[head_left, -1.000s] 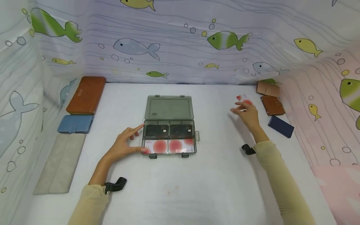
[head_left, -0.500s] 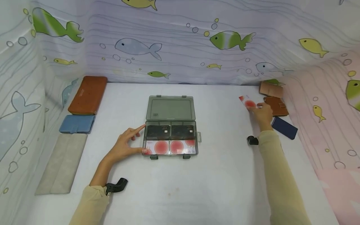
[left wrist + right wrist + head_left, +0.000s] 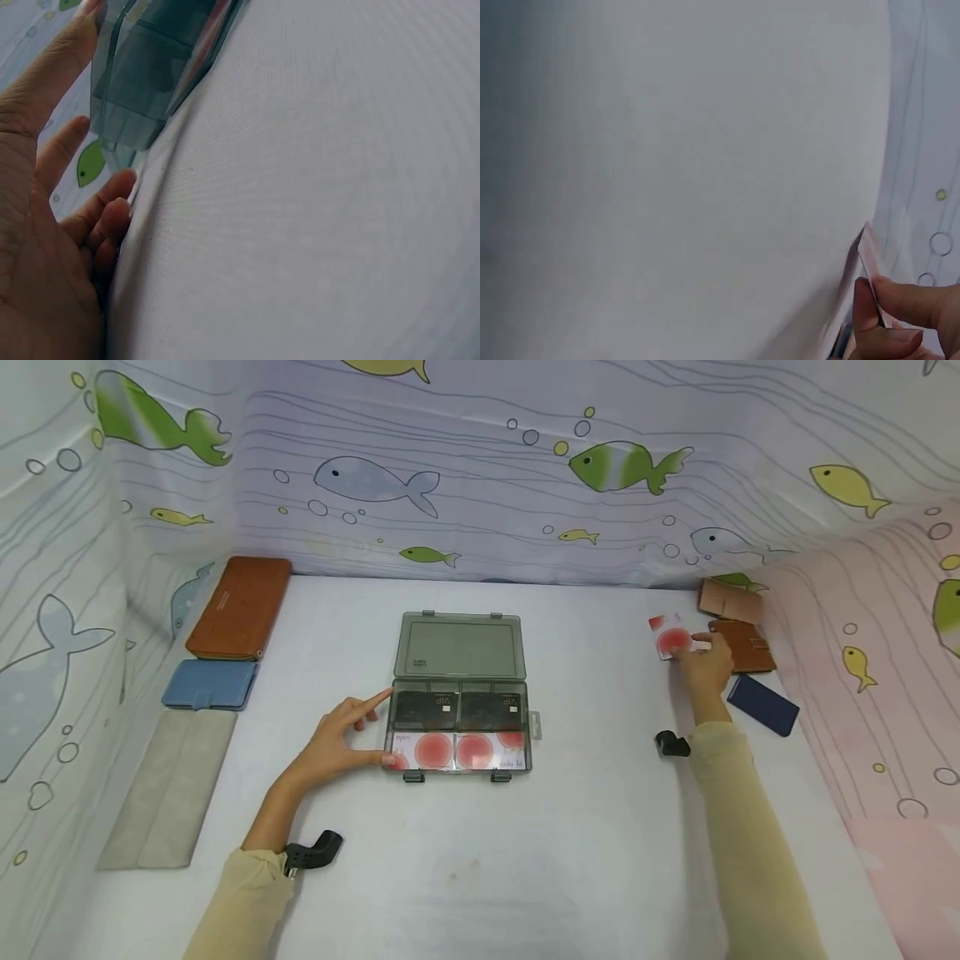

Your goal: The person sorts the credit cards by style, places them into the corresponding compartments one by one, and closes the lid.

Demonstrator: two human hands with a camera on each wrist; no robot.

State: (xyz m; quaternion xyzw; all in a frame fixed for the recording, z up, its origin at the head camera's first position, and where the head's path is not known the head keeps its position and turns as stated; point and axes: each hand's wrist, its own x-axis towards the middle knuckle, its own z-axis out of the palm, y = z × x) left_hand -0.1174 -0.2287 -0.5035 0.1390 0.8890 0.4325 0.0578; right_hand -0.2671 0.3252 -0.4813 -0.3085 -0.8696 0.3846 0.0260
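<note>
My left hand (image 3: 332,747) rests against the left side of an organizer box (image 3: 528,752), its thumb and index finger straight and touching the edge. The translucent grey-green box lies with its lid (image 3: 457,647) raised back. Inside are two black VIP cards (image 3: 420,710) at the back and two red-circle cards (image 3: 491,752) at the front. At the far right, my right hand (image 3: 707,668) pinches a white card with red circles (image 3: 670,635). The right wrist view shows this card (image 3: 868,251) edge-on between thumb and finger. The left wrist view shows the thumb at the box (image 3: 146,82).
Along the left lie a brown zip wallet (image 3: 238,610), a blue wallet (image 3: 212,683) and a long grey pouch (image 3: 168,789). On the right are a tan wallet (image 3: 730,600), a brown wallet (image 3: 752,649) and a navy case (image 3: 763,704). Fish-patterned cloth (image 3: 495,527) encloses the white table.
My right hand has moved right, toward the brown wallet, carrying the red-circle card, which has turned to show more of its face. My left hand stays at the box. The head view has shifted slightly.
</note>
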